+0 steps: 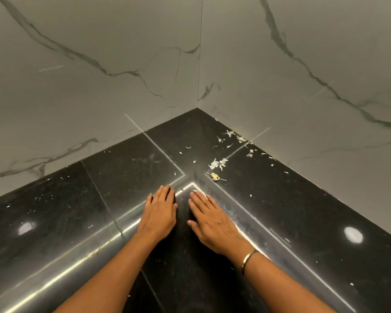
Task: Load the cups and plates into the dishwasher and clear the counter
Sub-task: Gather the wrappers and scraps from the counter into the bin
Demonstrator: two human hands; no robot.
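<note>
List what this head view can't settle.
1. Cups, plates, dishwasher: outside the head view's edges; only the counter corner shows.
2. Pale scrap under the right hand: mostly covered by its fingers.
3. Yellowish bit beside the white peels: too small to identify.
4. Underside of the left hand: lies flat on the counter.

Corner where two marble-look walls meet, papery scraps at their foot.

Left wall (77,98) and right wall (303,75): pale grey, dark veins running across both, joined at a thin vertical seam (199,53). Whitish papery skins (240,138) scattered along the right wall's base, near the corner. A larger clump (217,163) lies further out; just beside it, a small yellowish piece (215,176). Two round light reflections on the black counter (303,211), one far left (26,228), one far right (353,234).
</note>
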